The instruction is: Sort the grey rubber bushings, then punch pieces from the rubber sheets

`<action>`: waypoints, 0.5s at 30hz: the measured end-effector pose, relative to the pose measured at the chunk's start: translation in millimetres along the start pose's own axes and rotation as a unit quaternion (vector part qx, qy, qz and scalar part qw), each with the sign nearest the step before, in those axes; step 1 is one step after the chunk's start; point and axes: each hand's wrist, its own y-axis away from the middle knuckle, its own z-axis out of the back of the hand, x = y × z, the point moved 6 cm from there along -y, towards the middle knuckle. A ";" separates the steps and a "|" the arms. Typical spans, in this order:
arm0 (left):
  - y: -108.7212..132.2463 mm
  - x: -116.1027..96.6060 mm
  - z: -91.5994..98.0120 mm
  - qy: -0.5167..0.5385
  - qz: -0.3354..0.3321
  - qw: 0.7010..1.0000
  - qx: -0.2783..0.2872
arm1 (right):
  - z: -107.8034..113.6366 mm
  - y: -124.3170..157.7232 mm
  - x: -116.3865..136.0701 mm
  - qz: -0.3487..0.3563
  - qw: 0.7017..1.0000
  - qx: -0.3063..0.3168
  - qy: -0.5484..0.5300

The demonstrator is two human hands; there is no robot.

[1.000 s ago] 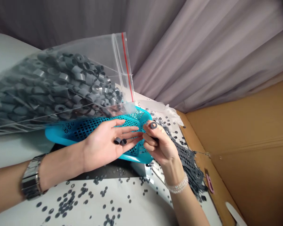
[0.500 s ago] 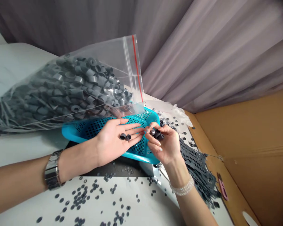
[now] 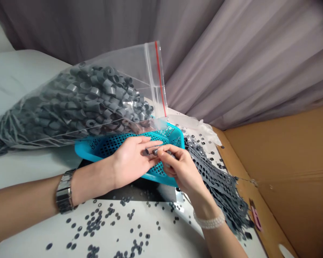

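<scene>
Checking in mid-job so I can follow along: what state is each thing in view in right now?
Left hand, open, palm up.
Right hand, pinching small grey rings above the left fingers.
Zip bag, full of grey rings, lying against the basket; closure unclear.
Blue perforated plastic basket, beneath both hands.
Punched grey sheet, crumpled, full of holes.
Loose grey discs, scattered on a white surface.

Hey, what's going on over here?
A person is handling small grey rings over a blue plastic basket: the left hand lies palm up while the right hand pinches at them. A clear zip bag full of rings lies against the basket, with a punched grey sheet to the right and loose rings scattered on the white table.
</scene>
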 end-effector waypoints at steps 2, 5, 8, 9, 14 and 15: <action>-0.4 1.7 -2.2 0.013 0.011 1.000 0.022 | 1.8 -2.6 -8.1 -0.077 0.978 0.033 -0.190; 0.6 3.2 -3.3 0.013 0.018 0.999 0.024 | 3.0 -3.9 -9.4 -0.121 0.927 0.058 -0.349; 2.0 4.1 -5.0 0.006 0.022 0.999 0.028 | 2.3 -3.3 -8.3 -0.127 0.907 0.067 -0.396; 2.3 4.2 -5.5 0.004 0.021 0.999 0.030 | 1.9 -3.0 -8.2 -0.127 0.906 0.068 -0.398; 1.1 3.9 -4.7 0.007 0.020 0.999 0.032 | 3.7 -3.4 -8.4 -0.100 0.941 0.047 -0.320; 0.7 3.8 -4.6 0.010 0.021 0.999 0.034 | 6.6 -3.8 -7.4 -0.077 0.959 0.025 -0.273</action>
